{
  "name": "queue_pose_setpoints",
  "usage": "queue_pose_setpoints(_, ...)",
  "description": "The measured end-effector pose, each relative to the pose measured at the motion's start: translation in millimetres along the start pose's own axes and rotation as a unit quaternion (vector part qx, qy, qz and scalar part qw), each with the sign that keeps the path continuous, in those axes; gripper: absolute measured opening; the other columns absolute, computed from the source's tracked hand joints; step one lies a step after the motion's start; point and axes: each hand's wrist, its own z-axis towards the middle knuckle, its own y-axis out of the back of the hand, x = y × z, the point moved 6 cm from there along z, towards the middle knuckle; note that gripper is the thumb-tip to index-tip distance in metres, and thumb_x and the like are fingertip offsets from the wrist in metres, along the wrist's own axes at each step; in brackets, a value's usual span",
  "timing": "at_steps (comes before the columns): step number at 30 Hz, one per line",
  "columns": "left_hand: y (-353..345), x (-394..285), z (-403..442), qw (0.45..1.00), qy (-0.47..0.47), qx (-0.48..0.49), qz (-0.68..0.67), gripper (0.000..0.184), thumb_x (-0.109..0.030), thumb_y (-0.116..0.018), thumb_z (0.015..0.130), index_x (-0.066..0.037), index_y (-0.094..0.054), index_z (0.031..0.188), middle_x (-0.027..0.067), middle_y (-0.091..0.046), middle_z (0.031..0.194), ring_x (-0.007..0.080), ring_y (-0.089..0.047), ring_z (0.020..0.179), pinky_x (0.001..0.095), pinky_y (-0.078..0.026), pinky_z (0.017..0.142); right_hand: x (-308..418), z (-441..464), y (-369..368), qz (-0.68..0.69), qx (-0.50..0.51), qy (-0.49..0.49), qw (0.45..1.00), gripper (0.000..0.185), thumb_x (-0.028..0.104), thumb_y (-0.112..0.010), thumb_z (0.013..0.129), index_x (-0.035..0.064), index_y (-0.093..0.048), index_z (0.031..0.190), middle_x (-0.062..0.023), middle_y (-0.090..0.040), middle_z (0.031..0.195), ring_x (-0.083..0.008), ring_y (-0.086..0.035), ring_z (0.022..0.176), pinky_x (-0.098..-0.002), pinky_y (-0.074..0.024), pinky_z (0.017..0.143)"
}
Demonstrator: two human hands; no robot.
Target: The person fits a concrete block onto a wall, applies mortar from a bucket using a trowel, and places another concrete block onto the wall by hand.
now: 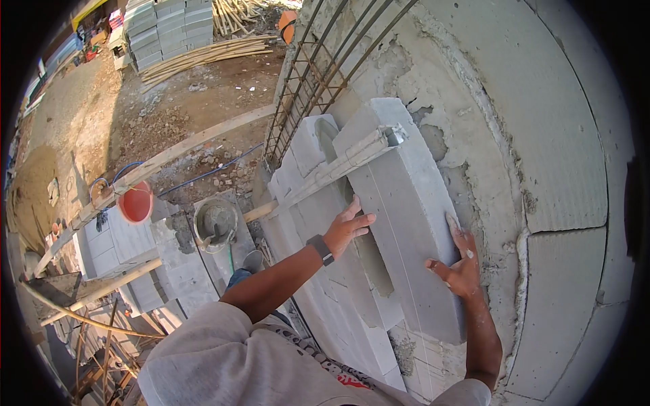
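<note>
A large grey block (pixel 406 223) lies on the wall, its long side running from upper left to lower right. My left hand (pixel 349 227), with a dark band at the wrist, is at the block's left edge, fingers apart. My right hand (pixel 460 262) lies against the block's right edge, fingers spread and thumb over its face. Neither hand is wrapped round it. A thin line runs along the block. Across its upper end passes a metal bar (pixel 345 164). Wet mortar (pixel 379 271) shows in the gap beside the block.
Steel rebar (pixel 318 74) rises behind the wall. A bucket of mortar (pixel 217 223) and a red bucket (pixel 136 203) stand on the left, near stacked blocks (pixel 112 237) and a wooden rail (pixel 189 145). A finished block wall (pixel 562 162) is on the right.
</note>
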Motion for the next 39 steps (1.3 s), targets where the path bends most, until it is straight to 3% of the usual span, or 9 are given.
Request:
queue_pose_setpoints(6,11.6,-12.2,11.5,0.997,0.01,-0.068,0.033,0.107,-0.045,-0.065,0.094,0.01,0.004,0.156,0.0238,-0.031,0.156,0.031,-0.039,0.141,0.0434,-0.035,0.114,3.3,26.1,-25.0,0.06,0.005,-0.037,0.997,0.101,0.021,-0.088,0.062,0.0148,-0.044,0.152,-0.0302,-0.046,0.141,-0.0414,-0.044,0.131,-0.0491,-0.0347,0.114)
queue_pose_setpoints(12,32.8,-7.3,30.1,0.986,-0.078,-0.134,0.058,0.103,-0.041,-0.065,0.093,0.016,-0.005,0.153,0.0275,-0.029,0.157,0.0295,-0.039,0.143,0.0401,-0.035,0.115,11.4,51.5,-40.3,0.011,0.01,-0.049,0.999,0.103,0.02,-0.088,0.062,0.0163,-0.041,0.154,-0.0289,-0.045,0.144,-0.0419,-0.043,0.133,-0.0488,-0.0339,0.115)
queue_pose_setpoints(15,23.9,-13.8,27.8,0.977,-0.136,-0.096,0.13,0.106,-0.041,-0.066,0.092,0.018,-0.003,0.152,0.0311,-0.022,0.159,0.0337,-0.027,0.15,0.0408,-0.027,0.12,19.8,62.4,-45.1,0.026,0.007,-0.017,1.0,0.104,0.02,-0.088,0.062,0.016,-0.04,0.154,-0.0285,-0.047,0.143,-0.043,-0.043,0.132,-0.0487,-0.0341,0.115)
queue_pose_setpoints(18,10.3,-23.2,27.0,0.964,-0.142,-0.125,0.185,0.115,-0.052,-0.067,0.089,0.019,-0.002,0.152,0.0368,0.002,0.162,0.0416,0.001,0.154,0.0435,-0.005,0.125,23.2,70.9,-52.9,0.024,-0.013,0.013,1.0,0.104,0.019,-0.088,0.063,0.0152,-0.04,0.154,-0.0288,-0.048,0.14,-0.044,-0.045,0.13,-0.0491,-0.0353,0.113)
queue_pose_setpoints(24,13.3,-31.4,37.2,0.941,-0.159,-0.112,0.278,0.116,-0.055,-0.065,0.09,0.018,0.0,0.152,0.0369,0.001,0.162,0.0421,0.004,0.154,0.0441,-0.002,0.125,24.2,84.9,-66.0,0.025,0.0,-0.022,0.999,0.103,0.02,-0.087,0.063,0.0161,-0.04,0.154,-0.0304,-0.047,0.138,-0.0444,-0.046,0.127,-0.0495,-0.0374,0.11)
queue_pose_setpoints(30,13.5,-34.2,27.5,0.944,-0.193,-0.101,0.248,0.113,-0.057,-0.06,0.093,0.018,0.001,0.152,0.0378,0.004,0.161,0.0421,0.007,0.153,0.0456,-0.002,0.125,18.7,92.0,-79.4,0.013,-0.007,-0.016,1.0,0.103,0.025,-0.088,0.063,0.0184,-0.041,0.154,-0.033,-0.045,0.134,-0.0483,-0.044,0.128,-0.0507,-0.0381,0.11)
queue_pose_setpoints(33,13.3,-14.6,15.8,0.957,-0.132,-0.099,0.238,0.113,-0.058,-0.059,0.093,0.017,0.003,0.152,0.038,0.007,0.161,0.041,0.009,0.154,0.0456,-0.002,0.124,16.7,91.7,-82.6,-0.01,-0.005,-0.012,1.0,0.104,0.027,-0.088,0.063,0.0193,-0.04,0.155,-0.0333,-0.045,0.133,-0.0491,-0.045,0.127,-0.0512,-0.0391,0.109)
queue_pose_setpoints(39,13.3,-0.5,8.5,0.956,-0.108,-0.105,0.252,0.116,-0.063,-0.056,0.093,0.016,0.004,0.153,0.0383,0.009,0.161,0.0396,0.013,0.153,0.046,-0.003,0.124,31.5,92.3,-80.4,-0.007,0.001,-0.028,1.0,0.104,0.027,-0.089,0.064,0.0206,-0.04,0.155,-0.035,-0.045,0.13,-0.0501,-0.046,0.124,-0.0519,-0.0406,0.107)
